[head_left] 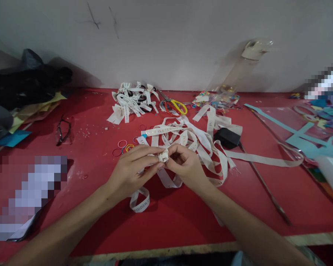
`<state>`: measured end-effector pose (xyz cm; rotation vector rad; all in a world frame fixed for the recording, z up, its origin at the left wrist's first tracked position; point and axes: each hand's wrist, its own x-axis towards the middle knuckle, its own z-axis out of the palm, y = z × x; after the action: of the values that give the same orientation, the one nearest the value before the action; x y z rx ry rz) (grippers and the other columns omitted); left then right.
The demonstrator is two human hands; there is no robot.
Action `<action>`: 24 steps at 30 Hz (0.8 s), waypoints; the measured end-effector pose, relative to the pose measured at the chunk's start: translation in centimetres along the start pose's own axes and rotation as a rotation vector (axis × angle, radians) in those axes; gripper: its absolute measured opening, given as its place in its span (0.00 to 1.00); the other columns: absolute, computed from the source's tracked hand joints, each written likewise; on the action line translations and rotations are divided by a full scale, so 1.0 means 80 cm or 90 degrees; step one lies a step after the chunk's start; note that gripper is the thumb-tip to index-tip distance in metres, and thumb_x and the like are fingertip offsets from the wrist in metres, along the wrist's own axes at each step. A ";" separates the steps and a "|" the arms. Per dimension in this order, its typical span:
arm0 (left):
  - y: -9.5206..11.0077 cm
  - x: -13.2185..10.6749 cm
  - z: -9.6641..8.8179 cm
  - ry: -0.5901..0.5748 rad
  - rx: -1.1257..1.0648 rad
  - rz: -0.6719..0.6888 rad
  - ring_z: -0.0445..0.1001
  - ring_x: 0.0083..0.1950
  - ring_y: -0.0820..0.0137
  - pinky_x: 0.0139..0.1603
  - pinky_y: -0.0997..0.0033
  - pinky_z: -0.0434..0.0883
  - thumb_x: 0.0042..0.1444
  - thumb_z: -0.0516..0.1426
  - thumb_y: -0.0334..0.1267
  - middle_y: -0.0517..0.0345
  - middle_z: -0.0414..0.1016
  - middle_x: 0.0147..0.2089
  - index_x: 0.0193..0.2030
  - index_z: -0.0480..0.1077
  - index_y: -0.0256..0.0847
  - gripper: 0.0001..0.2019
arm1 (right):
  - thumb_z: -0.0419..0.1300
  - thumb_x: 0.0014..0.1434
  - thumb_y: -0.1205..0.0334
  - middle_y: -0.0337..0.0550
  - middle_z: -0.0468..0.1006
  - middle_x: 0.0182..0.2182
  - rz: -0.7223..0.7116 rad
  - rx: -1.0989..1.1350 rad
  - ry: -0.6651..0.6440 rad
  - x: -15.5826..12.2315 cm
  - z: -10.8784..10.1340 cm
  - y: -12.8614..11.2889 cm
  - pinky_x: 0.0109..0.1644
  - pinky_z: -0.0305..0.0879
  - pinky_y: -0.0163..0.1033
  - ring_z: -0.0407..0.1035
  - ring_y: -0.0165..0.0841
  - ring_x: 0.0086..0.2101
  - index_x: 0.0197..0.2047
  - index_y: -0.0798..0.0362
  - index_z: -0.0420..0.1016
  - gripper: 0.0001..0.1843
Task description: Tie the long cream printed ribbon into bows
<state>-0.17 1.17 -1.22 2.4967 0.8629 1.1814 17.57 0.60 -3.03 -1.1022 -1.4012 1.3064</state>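
Left hand [135, 164]: my thumb and fingers pinch closed on a small cream bunch of gathered fabric ribbon [163, 156].
Right hand [185, 163]: my fingers curl in at the bunch's right edge; whether they pinch it, I cannot tell.
Bunch: between my fingertips, before a tangled heap of white printed ribbon [198, 142].
By my left knuckles: thin coloured elastic rings [130, 148] on the red tabletop [100, 229].
Beyond the heap: yellow-and-red-handled metal scissors [179, 107].
Right of my hands: a black, block-shaped object [227, 138] beside the ribbon.
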 end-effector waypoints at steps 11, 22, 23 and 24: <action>-0.005 -0.010 0.007 0.093 0.088 -0.057 0.75 0.38 0.75 0.40 0.77 0.72 0.54 0.58 0.30 0.57 0.77 0.37 0.33 0.72 0.38 0.02 | 0.60 0.55 0.63 0.35 0.71 0.31 0.003 0.036 -0.027 -0.005 0.008 -0.002 0.36 0.64 0.32 0.67 0.26 0.31 0.38 0.50 0.69 0.06; 0.002 -0.009 0.008 0.068 -0.045 -0.236 0.75 0.36 0.74 0.38 0.77 0.71 0.56 0.57 0.33 0.59 0.77 0.34 0.32 0.72 0.39 0.03 | 0.59 0.56 0.66 0.35 0.68 0.33 -0.012 0.044 -0.058 -0.016 0.021 -0.008 0.39 0.65 0.31 0.67 0.26 0.35 0.38 0.49 0.61 0.09; 0.004 -0.008 0.008 0.060 -0.083 -0.271 0.75 0.36 0.74 0.37 0.77 0.71 0.56 0.57 0.34 0.59 0.77 0.33 0.32 0.73 0.39 0.04 | 0.59 0.56 0.66 0.36 0.68 0.34 -0.019 0.046 -0.058 -0.017 0.022 -0.008 0.40 0.65 0.31 0.66 0.26 0.35 0.37 0.49 0.61 0.08; 0.005 -0.007 0.008 0.053 -0.119 -0.302 0.75 0.36 0.74 0.37 0.77 0.71 0.56 0.57 0.34 0.59 0.77 0.34 0.32 0.74 0.39 0.05 | 0.58 0.56 0.65 0.36 0.68 0.34 -0.023 0.047 -0.057 -0.017 0.022 -0.007 0.40 0.65 0.31 0.66 0.26 0.35 0.37 0.49 0.62 0.07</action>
<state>0.20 0.52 -1.83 1.9560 1.2179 1.1393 16.11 -1.09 -2.57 -0.9754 -1.4209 1.3844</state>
